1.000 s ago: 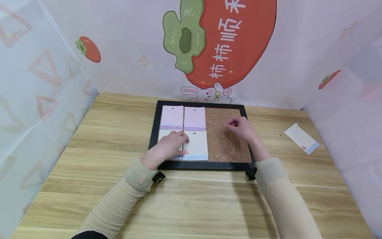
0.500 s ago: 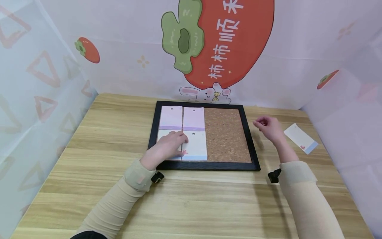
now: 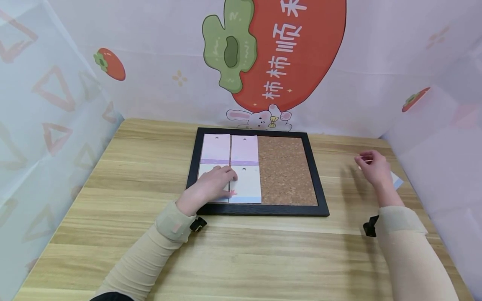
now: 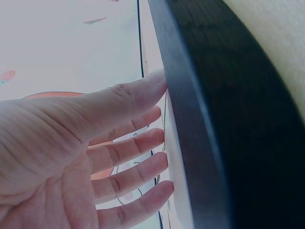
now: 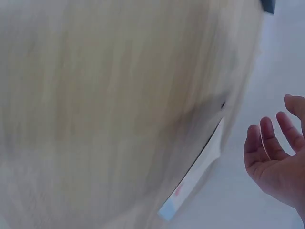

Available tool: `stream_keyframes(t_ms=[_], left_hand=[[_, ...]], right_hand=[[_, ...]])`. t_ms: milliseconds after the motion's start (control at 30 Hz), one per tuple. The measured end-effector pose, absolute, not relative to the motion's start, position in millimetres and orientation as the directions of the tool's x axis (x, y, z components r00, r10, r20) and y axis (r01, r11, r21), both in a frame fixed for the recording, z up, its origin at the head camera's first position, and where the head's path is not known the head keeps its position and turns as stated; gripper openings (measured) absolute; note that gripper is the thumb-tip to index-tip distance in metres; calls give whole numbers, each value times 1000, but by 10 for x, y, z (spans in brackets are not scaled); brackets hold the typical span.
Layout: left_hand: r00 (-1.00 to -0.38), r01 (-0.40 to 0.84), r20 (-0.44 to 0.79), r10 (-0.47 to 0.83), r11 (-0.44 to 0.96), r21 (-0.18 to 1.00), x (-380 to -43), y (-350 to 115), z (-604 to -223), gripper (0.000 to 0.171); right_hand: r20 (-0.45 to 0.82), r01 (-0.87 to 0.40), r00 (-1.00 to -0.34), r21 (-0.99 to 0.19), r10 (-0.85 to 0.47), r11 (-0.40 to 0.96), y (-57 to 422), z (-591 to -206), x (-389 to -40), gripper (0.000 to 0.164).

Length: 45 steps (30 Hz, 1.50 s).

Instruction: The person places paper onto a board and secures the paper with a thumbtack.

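Observation:
A cork board (image 3: 288, 173) in a black frame lies on the table. Small round pin heads show near the top of paper cards on its left half: pink ones (image 3: 244, 150) above, white ones (image 3: 246, 186) with a blue lower edge below. My left hand (image 3: 207, 186) rests over the lower cards, fingers extended. In the left wrist view its thumb and fingertips are right at the board's edge. My right hand (image 3: 376, 169) hovers above a loose white card (image 3: 397, 180) and partly hides it. The right wrist view shows its fingers loosely bent, holding nothing.
A tiny dark pin (image 5: 223, 104) lies on the table by the loose card's end. Printed cloth (image 3: 158, 46) stands as a wall behind the wooden table (image 3: 244, 255) and along both sides. Bare cork makes up the board's right half.
My right hand has moved from over the bare cork rightward, past the frame, to above the loose card. The left hand has stayed on the lower cards.

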<state>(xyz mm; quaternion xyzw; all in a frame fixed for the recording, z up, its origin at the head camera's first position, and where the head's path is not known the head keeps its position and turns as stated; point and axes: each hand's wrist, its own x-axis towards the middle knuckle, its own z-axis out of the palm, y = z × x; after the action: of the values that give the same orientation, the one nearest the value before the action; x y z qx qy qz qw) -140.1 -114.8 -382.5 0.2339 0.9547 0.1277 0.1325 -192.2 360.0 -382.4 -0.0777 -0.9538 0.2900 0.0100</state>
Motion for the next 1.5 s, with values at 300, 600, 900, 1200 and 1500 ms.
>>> stream_keyframes(t_ms=[300,600,900,1200,1500], left_hand=[[-855,414,-192,482,856,309,-1381,-1156,-3803,42],[-853,417,-190,486,854,311,-1378,-1143,-3795,42],[-852,434,-172,495,851,296,-1376,-1158,-3816,42],[-856,420,-182,484,857,299,-1390,-1152,-3840,42],[-853,425,-181,489,853,304,-1384,-1156,-3833,42]], right_hand=[[-26,206,-974,-506,224,838,3979,-4022,-1857,61],[-35,186,-982,-407,188,894,4218,-4139,-1810,64],[-86,81,-995,-324,56,942,4314,-4152,-1830,66],[-231,29,-972,-318,-48,948,4397,-4092,-1866,76],[-178,65,-984,-245,21,967,4337,-4056,-1875,74]])
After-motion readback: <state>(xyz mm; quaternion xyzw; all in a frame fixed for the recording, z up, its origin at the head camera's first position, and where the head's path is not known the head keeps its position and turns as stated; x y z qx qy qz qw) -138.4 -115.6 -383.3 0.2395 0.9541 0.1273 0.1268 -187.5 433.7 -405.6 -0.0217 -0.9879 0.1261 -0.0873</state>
